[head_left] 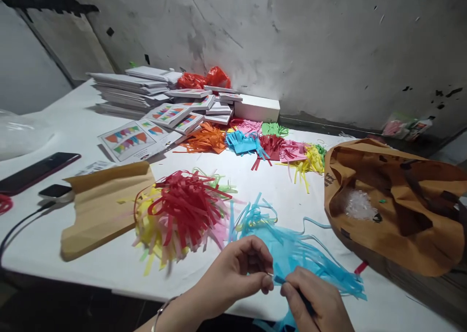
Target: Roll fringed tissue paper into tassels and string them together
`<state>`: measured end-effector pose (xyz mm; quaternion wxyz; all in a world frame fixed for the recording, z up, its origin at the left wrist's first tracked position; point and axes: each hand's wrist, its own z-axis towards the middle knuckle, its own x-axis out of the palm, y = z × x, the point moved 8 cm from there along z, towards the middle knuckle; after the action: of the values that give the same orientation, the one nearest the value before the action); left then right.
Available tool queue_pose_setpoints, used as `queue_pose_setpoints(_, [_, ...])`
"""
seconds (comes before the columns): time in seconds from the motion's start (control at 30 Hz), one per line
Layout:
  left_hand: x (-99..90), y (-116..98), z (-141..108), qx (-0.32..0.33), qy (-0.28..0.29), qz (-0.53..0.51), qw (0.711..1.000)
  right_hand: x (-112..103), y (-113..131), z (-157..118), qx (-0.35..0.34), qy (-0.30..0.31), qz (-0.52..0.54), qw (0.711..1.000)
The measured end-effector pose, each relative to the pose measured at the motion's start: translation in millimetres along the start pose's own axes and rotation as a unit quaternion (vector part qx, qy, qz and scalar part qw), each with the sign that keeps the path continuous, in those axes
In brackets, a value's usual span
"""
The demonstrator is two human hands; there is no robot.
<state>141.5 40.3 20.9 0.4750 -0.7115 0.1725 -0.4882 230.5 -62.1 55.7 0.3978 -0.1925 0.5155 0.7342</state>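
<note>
My left hand (244,266) is at the near edge of the table, fingers curled, its thumb and fingertips pinching a thin pale thing too small to name. Just to its right, my right hand (315,298) grips a blue paper tassel by its narrow twisted end, which points at my left fingertips. Part of that blue paper hangs below, between the hands. Behind them lies a heap of loose blue fringed paper (288,247). A pile of red fringed paper (186,205), with yellow and pink fringes under it, sits to the left.
Folded fringed bundles (242,142) in several colours line the back. Stacked white packets (134,91) and printed cards (127,139) stand at back left. An open brown paper bag (397,225) is at right. A flattened brown sheet (105,205) and a phone (40,171) lie left.
</note>
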Motion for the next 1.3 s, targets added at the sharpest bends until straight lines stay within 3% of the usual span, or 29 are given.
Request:
queue_pose_setpoints(0.33, [-9.9,-2.1,-4.7,0.011,-0.015,0.049,0.999,6.3,5.4,5.4,-0.027,0.003,-0.058,0.998])
queue_pose_setpoints(0.47, [-13.6,-10.1,-8.0,0.033,-0.037,0.129,0.990,7.7,12.1,5.6,-0.083,0.008,-0.123,0.989])
queue_pose_setpoints(0.7, [-7.3,-18.8,-15.8,0.060,-0.008,0.233,0.971,10.8,14.9,13.5,-0.126,0.100,-0.120,0.980])
queue_pose_setpoints(0.9, [-8.9,-17.7,-17.4,0.057,-0.015,0.264,0.963,9.6,25.3,16.3,-0.168,0.076,-0.132,0.974])
queue_pose_setpoints(1.07, [-9.4,-13.9,-17.9,0.045,-0.001,0.284,0.958,16.8,19.6,13.4,-0.139,0.082,-0.102,0.982])
queue_pose_setpoints(1.3, [-15.7,-15.8,-18.7,0.053,-0.025,0.306,0.950,26.6,4.0,8.5,-0.041,0.147,-0.024,0.988])
